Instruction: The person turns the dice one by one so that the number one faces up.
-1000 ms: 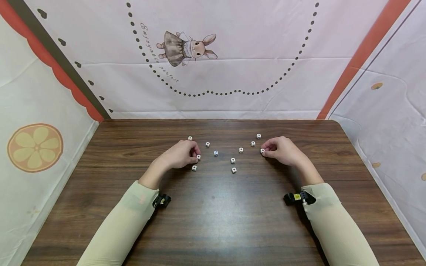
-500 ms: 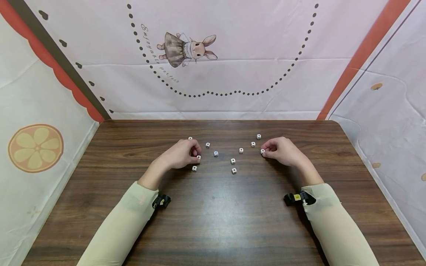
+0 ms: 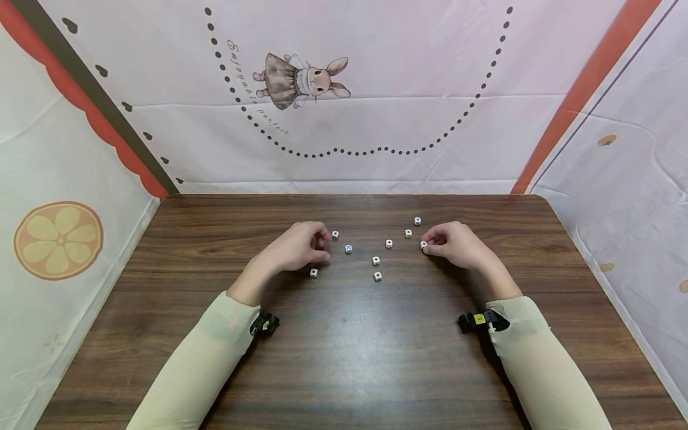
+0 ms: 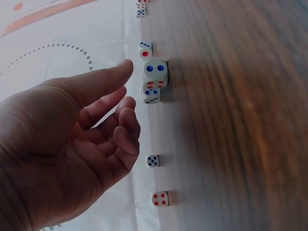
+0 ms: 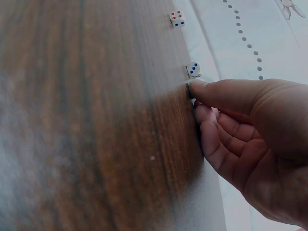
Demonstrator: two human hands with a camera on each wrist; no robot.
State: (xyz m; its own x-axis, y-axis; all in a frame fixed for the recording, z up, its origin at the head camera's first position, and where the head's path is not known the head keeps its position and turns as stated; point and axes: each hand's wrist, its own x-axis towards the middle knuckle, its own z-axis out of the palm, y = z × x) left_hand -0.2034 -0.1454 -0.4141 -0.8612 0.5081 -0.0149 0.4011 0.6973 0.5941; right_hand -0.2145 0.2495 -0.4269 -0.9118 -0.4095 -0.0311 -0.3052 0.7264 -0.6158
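Note:
My left hand (image 3: 292, 246) hovers over the left part of the table, thumb and fingers spread apart. In the left wrist view no die is between them; a large-looking white die (image 4: 155, 73) stands just past the thumb tip. One die (image 3: 335, 235) is close by the left fingertips, and another die (image 3: 314, 273) lies below the hand. My right hand (image 3: 457, 245) pinches a white die (image 3: 423, 245) between thumb and fingertips, down at the table; the right thumb mostly covers it in the right wrist view.
A blue-dotted die (image 3: 348, 249) lies right of my left hand. Several dice with one large dot, such as the die (image 3: 376, 261), are scattered across the middle and towards my right hand. Printed cloth (image 3: 403, 119) rises behind the wooden table (image 3: 344, 346).
My left hand has shifted slightly right, and its thumb and fingers have parted. The die at its fingertips and the far-left die no longer show in the head view. My right hand stays put.

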